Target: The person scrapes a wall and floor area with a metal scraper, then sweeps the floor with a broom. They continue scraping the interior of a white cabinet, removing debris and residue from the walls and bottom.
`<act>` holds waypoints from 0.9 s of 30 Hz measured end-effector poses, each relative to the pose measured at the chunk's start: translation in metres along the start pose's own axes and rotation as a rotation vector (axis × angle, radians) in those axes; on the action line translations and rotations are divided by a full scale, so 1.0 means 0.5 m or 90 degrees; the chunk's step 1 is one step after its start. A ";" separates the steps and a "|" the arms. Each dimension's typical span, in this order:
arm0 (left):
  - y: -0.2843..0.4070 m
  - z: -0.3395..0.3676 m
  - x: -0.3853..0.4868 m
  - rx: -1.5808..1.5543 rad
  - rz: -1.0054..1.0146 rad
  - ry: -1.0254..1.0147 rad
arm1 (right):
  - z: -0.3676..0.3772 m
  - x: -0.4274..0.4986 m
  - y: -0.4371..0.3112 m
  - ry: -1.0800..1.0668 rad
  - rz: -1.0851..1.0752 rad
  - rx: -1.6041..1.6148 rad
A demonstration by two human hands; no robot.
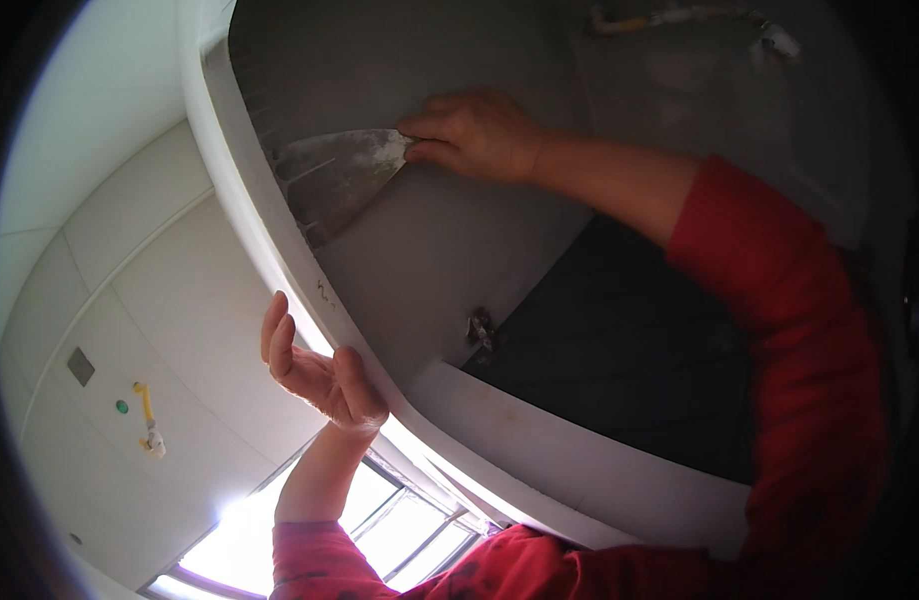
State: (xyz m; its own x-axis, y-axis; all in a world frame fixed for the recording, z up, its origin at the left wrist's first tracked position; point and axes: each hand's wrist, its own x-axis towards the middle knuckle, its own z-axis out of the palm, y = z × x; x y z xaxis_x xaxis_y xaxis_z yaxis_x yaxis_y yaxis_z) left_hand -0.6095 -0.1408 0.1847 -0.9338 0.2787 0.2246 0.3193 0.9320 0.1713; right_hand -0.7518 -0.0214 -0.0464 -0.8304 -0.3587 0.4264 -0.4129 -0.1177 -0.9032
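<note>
My right hand (474, 135) pinches the narrow end of a putty knife (347, 169) with a wide, plaster-smeared metal blade. The blade's broad edge meets the grey surface (444, 232) just inside a long pale plaster edge (279, 217). Streaks mark the surface beside the blade. Lower down, my left hand (324, 375) has its palm and thumb side against this edge, fingers apart and pointing upward, with no tool in it. The putty knife's handle is hidden by my right hand.
A dark opening (639, 345) borders the grey surface, with a small bunch of wires or fittings (482, 328) at its corner. Yellow-sheathed wires hang at upper right (684, 16) and from the pale panel (148, 420) at left. A bright window (279, 540) lies below.
</note>
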 end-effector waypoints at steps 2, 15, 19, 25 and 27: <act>0.000 -0.001 0.000 0.013 -0.002 0.001 | -0.020 0.001 -0.022 -0.037 0.047 -0.035; 0.021 -0.001 0.018 -0.007 -0.078 -0.017 | -0.147 -0.007 -0.190 0.009 -0.012 -0.262; 0.018 -0.008 0.015 0.006 -0.064 -0.022 | -0.135 -0.039 -0.184 0.030 -0.027 -0.235; 0.012 -0.005 0.013 0.010 -0.049 -0.002 | -0.123 -0.078 -0.117 -0.046 0.111 -0.162; 0.012 -0.005 0.013 0.003 -0.056 -0.004 | -0.113 -0.074 -0.083 -0.031 0.149 -0.131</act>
State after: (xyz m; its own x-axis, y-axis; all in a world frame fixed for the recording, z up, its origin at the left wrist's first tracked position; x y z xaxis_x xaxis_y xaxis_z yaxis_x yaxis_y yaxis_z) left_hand -0.6133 -0.1337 0.1894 -0.9591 0.1975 0.2027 0.2357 0.9540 0.1854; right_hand -0.7251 0.0491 -0.0219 -0.8951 -0.3979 0.2011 -0.2842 0.1617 -0.9450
